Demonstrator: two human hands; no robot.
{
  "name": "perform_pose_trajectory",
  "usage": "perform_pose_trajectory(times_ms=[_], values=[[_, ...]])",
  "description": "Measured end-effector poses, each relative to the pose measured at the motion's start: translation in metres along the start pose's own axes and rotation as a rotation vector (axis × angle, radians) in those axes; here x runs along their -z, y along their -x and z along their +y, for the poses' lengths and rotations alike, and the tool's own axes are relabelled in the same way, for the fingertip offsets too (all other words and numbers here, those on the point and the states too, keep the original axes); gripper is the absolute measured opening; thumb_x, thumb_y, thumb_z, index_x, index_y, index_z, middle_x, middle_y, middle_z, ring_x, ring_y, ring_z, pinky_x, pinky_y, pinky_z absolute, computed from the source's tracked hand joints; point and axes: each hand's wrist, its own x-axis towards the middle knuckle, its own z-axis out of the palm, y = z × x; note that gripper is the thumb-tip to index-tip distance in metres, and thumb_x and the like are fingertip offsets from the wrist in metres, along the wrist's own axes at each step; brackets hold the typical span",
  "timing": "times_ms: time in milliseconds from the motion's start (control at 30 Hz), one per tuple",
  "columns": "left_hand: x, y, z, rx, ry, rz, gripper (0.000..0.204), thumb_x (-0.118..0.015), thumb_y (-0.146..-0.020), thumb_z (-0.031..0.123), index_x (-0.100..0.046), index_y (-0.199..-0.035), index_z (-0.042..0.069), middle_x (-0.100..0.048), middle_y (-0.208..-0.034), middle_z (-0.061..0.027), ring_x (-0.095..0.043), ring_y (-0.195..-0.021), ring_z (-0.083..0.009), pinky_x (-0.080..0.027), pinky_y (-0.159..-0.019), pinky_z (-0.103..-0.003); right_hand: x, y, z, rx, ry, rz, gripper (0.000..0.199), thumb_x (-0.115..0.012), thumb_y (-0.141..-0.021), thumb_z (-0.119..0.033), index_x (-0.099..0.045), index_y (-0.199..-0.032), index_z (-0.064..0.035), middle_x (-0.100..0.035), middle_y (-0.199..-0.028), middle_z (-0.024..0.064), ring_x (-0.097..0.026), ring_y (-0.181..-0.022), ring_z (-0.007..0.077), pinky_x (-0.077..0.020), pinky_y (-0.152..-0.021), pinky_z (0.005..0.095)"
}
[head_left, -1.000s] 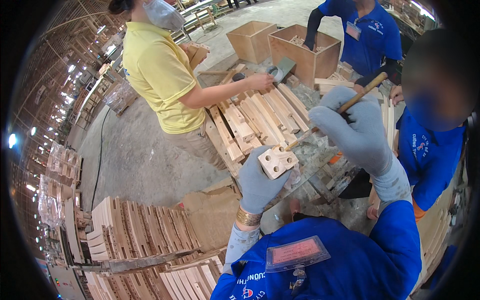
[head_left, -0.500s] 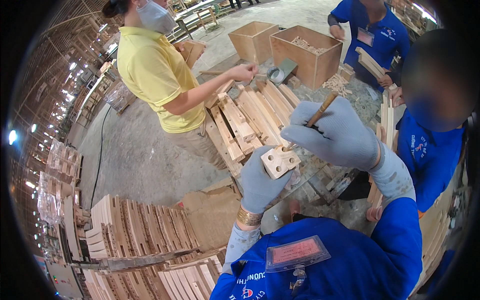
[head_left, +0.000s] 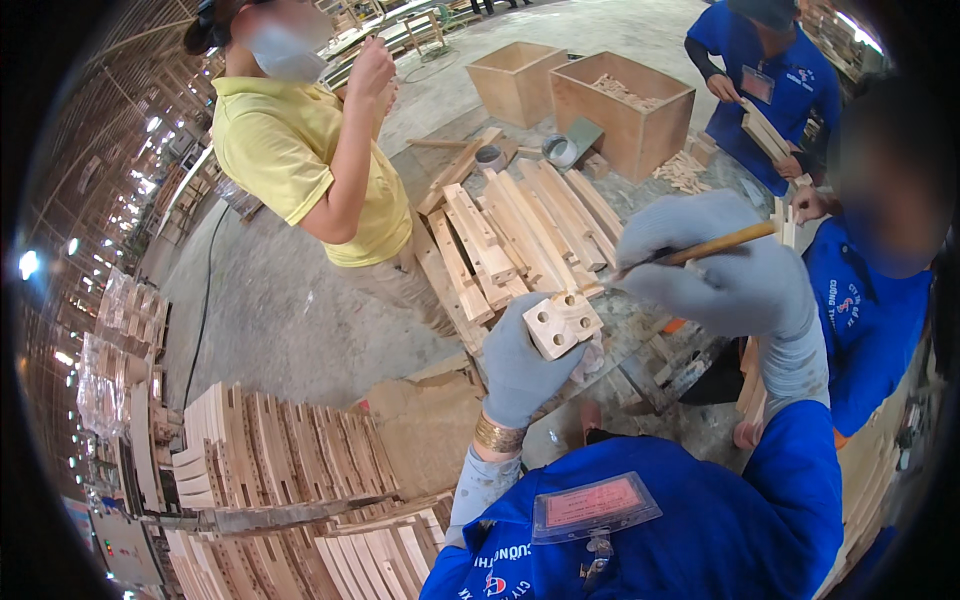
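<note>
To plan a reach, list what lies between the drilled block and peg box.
The head view shows mostly wooden bars between the drilled block and peg box.

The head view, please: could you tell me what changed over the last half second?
The right hand moved rightward, drawing its stick, now flatter, off the block. The yellow-shirted person's hand rose leftward. The left hand still holds the block.

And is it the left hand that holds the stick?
No, the right hand holds the stick, while the left hand holds the holed block.
</note>
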Motion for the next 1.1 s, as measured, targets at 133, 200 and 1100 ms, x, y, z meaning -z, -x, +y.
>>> perform_pose_trajectory(times_ms=[133,200,1100], values=[[0.005,0.002,-0.011,0.036,-0.025,0.118,0.054,-0.083,-0.058,0.015,-0.051,-0.099,0.0,-0.063,-0.087,-0.0092,-0.061,-0.078,-0.0138,-0.05,-0.069,-0.027,0.018,-0.003,0.035,-0.015,-0.197,0.249,0.017,-0.062,-0.077,-0.01,-0.063,-0.092,-0.0011,-0.062,-0.079,0.0036,-0.053,-0.067,0.0088,-0.0425,-0.06,0.0219],[0.009,-0.006,-0.007,0.05,-0.022,0.167,0.055,-0.083,-0.058,0.015,-0.051,-0.1,0.0,-0.062,-0.087,-0.0088,-0.061,-0.078,-0.0139,-0.05,-0.068,-0.027,0.018,-0.015,0.08,-0.129,-0.256,0.455,0.015,-0.062,-0.079,-0.01,-0.063,-0.09,-0.0003,-0.061,-0.081,0.0011,-0.052,-0.07,0.006,-0.0419,-0.061,0.0201],[0.012,-0.033,-0.026,0.105,-0.062,-0.001,0.059,-0.084,-0.055,0.019,-0.052,-0.101,0.0,-0.06,-0.094,-0.0148,-0.061,-0.083,-0.0253,-0.049,-0.072,-0.034,-0.142,-0.136,0.519,-0.352,0.111,0.609,0.02,-0.054,-0.082,-0.018,-0.062,-0.081,-0.0008,-0.061,-0.072,0.0101,-0.058,-0.067,0.0214,-0.0443,-0.06,0.0327]])
